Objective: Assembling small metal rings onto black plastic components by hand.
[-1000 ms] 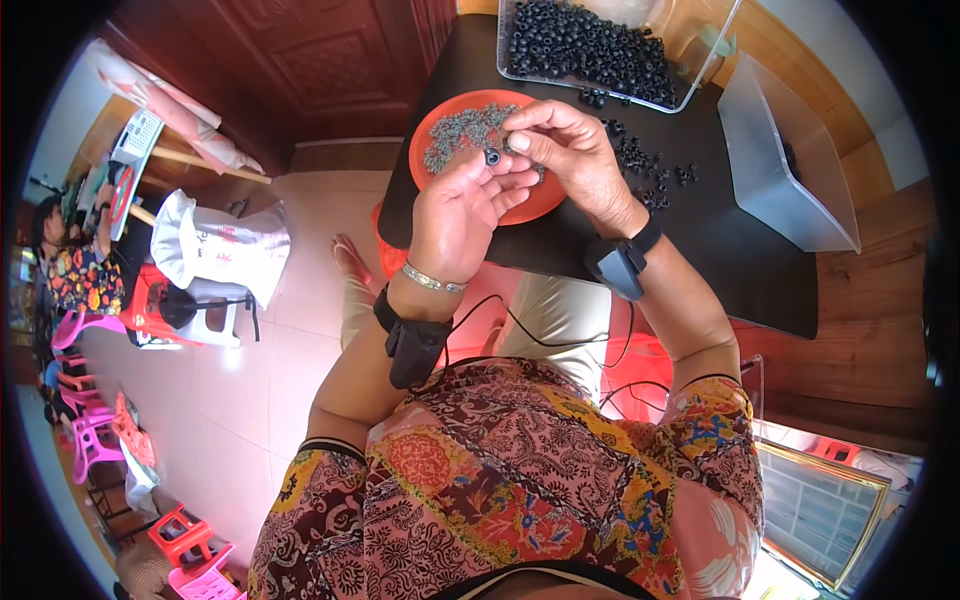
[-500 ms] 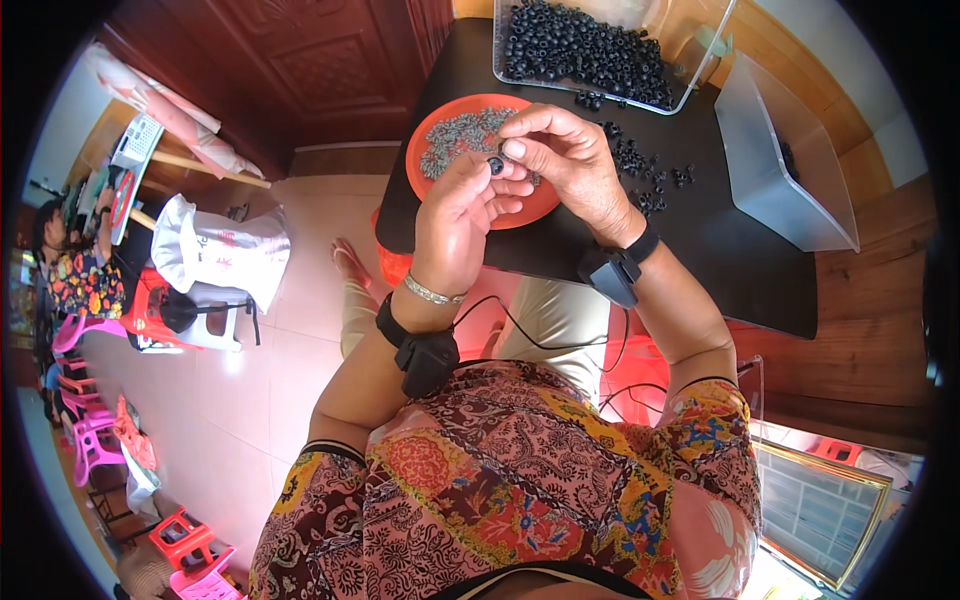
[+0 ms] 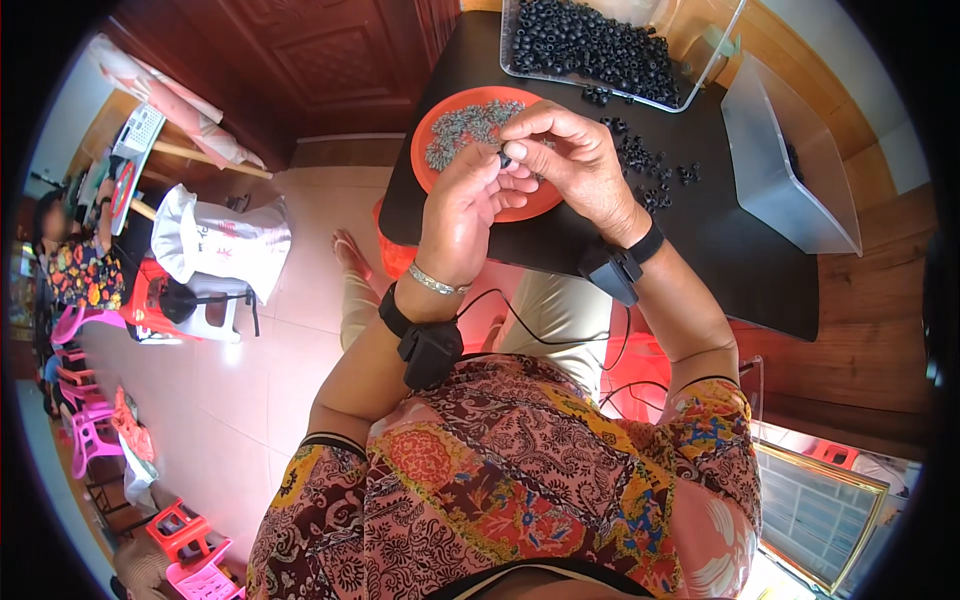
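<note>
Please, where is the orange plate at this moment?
In the head view, the orange plate lies at upper centre on the dark table, partly hidden by the left hand and right hand, left of the loose black pieces.

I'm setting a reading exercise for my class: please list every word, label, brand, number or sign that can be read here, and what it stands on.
White sack: red and dark lettering, too small and creased to quote.
Black piece at the left hand: no marking visible.
Orange plate, clear tub, grey bin: no lettering visible.
Elsewhere: nothing legible.
</note>
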